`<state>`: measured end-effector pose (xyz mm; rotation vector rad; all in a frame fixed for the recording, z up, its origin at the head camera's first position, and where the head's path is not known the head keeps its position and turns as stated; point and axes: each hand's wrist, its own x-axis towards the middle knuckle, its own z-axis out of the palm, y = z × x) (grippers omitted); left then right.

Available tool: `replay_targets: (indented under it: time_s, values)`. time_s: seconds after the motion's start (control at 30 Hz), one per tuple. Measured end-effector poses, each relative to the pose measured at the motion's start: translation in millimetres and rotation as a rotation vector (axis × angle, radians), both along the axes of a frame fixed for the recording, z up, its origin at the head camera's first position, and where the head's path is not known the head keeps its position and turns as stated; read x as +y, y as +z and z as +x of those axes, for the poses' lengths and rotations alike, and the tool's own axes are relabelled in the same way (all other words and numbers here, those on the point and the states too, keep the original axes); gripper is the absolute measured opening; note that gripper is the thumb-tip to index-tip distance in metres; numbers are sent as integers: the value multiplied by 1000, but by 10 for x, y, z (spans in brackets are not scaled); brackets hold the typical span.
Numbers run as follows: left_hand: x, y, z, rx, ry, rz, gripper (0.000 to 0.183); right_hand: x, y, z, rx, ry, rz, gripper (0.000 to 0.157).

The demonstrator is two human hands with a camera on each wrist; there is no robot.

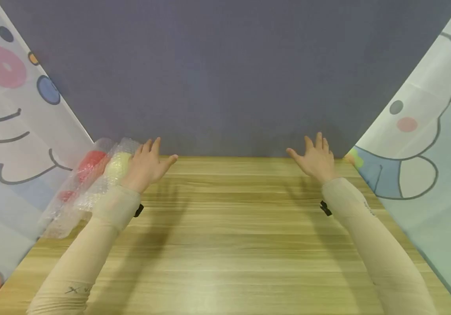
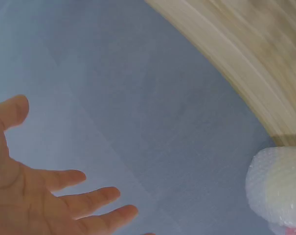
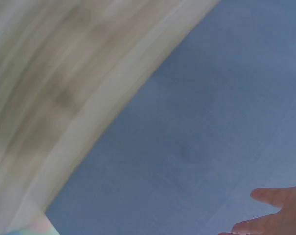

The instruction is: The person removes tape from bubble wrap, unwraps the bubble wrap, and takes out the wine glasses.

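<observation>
While the left hand hovers spread, bubble-wrapped yellow package and red package lie just left of it; right hand spread too, wooden table below both.

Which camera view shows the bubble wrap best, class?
The head view: most of the bubble wrap shows, partly behind the left sleeve. The left wrist view catches one part, cut by the frame edge; the right wrist view, none.
</observation>
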<state>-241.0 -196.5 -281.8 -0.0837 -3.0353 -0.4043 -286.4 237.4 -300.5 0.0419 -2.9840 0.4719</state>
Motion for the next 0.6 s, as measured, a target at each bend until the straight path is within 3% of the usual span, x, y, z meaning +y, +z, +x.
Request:
replay_targets:
  time_s: [0.1,0.33,0.43,0.6]
  values:
    - [-14,-71,148,90,-29,37,86,-6,-74,109,24,24,-18,92]
    - [-21,-358,427,446,-113,120,49,-28,-240,341,65,100,-138,76]
    - [-56,-461,549,483,-126,137,42,-44,-304,418,43,127,-240,69]
    - [-153,-542,699,446,-127,162,36,-82,-374,515,-22,140,-332,64]
